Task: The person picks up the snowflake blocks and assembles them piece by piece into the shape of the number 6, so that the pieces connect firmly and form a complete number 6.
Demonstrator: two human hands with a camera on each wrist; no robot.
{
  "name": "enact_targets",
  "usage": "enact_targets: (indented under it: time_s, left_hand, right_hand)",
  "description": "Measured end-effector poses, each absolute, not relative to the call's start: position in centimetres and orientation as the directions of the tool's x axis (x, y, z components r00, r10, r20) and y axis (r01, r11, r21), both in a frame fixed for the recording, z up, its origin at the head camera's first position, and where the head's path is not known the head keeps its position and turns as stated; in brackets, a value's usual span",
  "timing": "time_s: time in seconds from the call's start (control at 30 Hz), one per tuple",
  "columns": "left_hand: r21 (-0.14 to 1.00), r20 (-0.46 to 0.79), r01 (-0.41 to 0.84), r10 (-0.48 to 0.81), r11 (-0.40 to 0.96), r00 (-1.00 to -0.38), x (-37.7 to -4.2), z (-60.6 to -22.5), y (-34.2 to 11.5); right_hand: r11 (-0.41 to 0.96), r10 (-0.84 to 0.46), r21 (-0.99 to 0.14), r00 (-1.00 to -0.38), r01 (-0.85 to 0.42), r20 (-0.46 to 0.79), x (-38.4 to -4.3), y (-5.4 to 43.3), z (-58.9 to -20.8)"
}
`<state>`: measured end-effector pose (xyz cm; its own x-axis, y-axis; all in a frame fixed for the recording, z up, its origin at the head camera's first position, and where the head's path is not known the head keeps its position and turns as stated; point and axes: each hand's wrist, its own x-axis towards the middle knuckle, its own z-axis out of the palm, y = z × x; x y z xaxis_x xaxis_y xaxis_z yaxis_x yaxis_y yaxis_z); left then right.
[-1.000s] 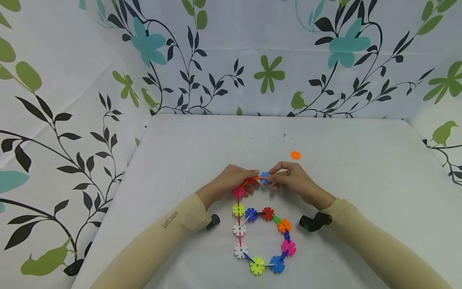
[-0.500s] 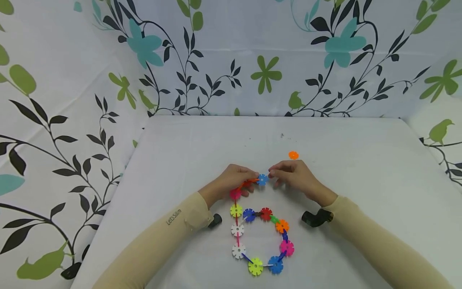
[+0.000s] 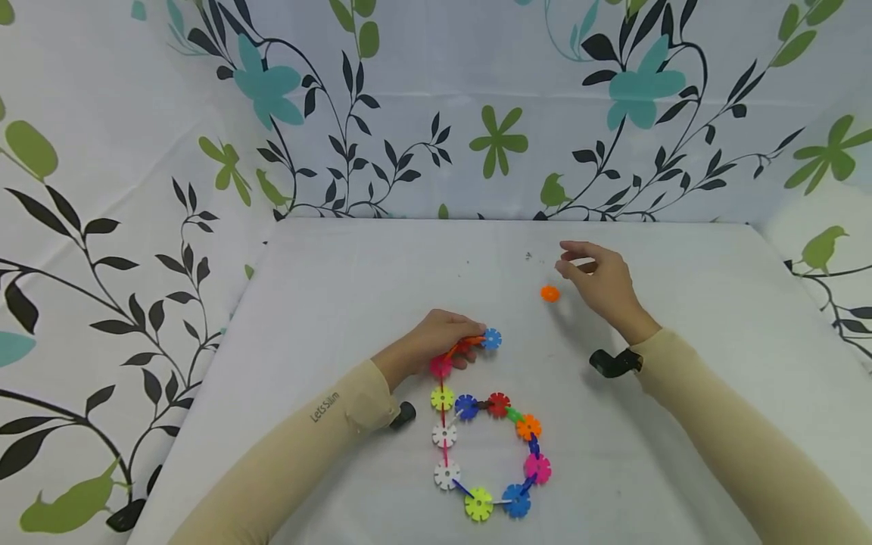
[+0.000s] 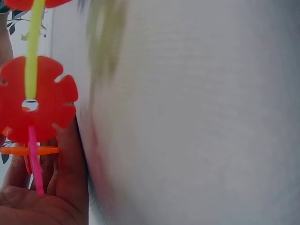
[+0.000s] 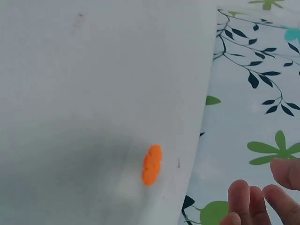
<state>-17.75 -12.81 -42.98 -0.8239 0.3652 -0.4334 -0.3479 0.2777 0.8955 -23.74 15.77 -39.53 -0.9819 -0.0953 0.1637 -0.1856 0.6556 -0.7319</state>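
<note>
My left hand pinches the upper end of a chain of notched plastic snowflake discs, near a light blue disc that sticks out past the fingertips. Orange and red discs beside it are partly hidden by the fingers. Seen from the left wrist, a red disc with a yellow and a pink piece slotted in hangs before the palm. Further back, my right hand hovers with nothing between its parted thumb and fingers. A loose orange disc lies on the table just left of and below it.
The lower chain forms a closed ring on the white table, with white, blue, pink, orange and red discs. A patterned cloth rises behind the table's back edge. Black wrist mounts protrude from the sleeves.
My right hand has let go of the light blue disc and moved up and to the right, close to the loose orange disc. The left hand keeps its hold on the chain.
</note>
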Motion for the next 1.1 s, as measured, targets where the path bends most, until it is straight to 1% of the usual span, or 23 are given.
enact_targets:
  time_s: [0.3,0.5,0.63,0.73,0.9,1.1]
  left_hand:
    - [0.906,-0.405,-0.297,0.418,0.301,-0.813,-17.6,-42.9,-13.1]
    - [0.892,-0.436,-0.332,0.39,0.307,-0.811,-17.7,-43.0,-13.1]
    - [0.884,-0.451,-0.348,0.372,0.312,-0.811,-17.8,-43.4,-13.0]
    - [0.883,-0.449,-0.341,0.37,0.321,-0.813,-17.8,-43.5,-12.9]
    - [0.887,-0.44,-0.331,0.371,0.323,-0.818,-17.5,-43.2,-12.9]
    - [0.883,-0.451,-0.345,0.37,0.318,-0.812,-17.4,-43.0,-12.9]
  right_hand:
    - [0.622,-0.06,-0.774,-0.992,-0.122,0.109,-24.6,15.7,-38.8]
    - [0.623,-0.051,-0.78,-0.998,-0.063,0.04,-25.3,16.0,-39.4]
    - [0.653,-0.052,-0.758,-0.998,-0.013,-0.027,-25.6,16.3,-40.0]
    - [0.675,-0.06,-0.738,-0.997,0.0,-0.055,-25.7,16.6,-40.5]
    - [0.715,-0.106,-0.699,-0.99,-0.01,-0.094,-25.9,17.1,-41.3]
    - [0.785,-0.183,-0.618,-0.968,-0.04,-0.17,-25.9,17.2,-42.1]
